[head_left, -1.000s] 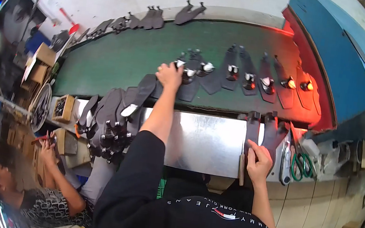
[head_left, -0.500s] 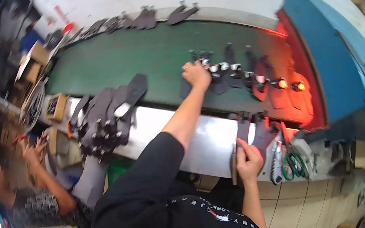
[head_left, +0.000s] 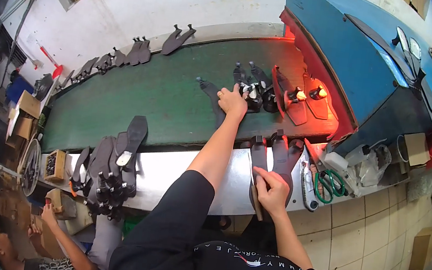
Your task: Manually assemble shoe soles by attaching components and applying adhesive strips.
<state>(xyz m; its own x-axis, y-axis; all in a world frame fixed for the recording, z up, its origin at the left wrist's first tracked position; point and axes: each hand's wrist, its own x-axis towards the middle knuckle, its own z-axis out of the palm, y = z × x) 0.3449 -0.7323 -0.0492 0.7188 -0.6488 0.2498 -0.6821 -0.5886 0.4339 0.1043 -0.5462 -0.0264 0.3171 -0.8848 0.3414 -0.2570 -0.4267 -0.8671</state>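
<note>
My left hand (head_left: 232, 103) reaches onto the green belt with its fingers closed at a dark shoe sole (head_left: 253, 95) in a cluster with small black heels. Just left of that hand lies another dark sole (head_left: 211, 95), tilted and partly covered by it. My right hand (head_left: 273, 193) is over the metal ledge, thumb and fingers closed on a thin, flat, brown-edged piece (head_left: 257, 198) whose kind I cannot make out. Beyond its fingers several heeled soles (head_left: 279, 150) lie side by side. Two soles (head_left: 320, 100) glow red at the mouth of the blue machine.
The green belt (head_left: 140, 92) runs into the blue machine (head_left: 322, 31). A pile of soles (head_left: 105, 161) and a wooden box (head_left: 55, 165) sit on the ledge's left. Right lie a utility knife (head_left: 307, 186) and green-handled scissors (head_left: 329, 185). A co-worker (head_left: 62, 248) is at lower left.
The view has swung, so the bench appears further left and the picture is sharper. My left hand stays among the belt's soles; my right hand still grips the thin piece.
</note>
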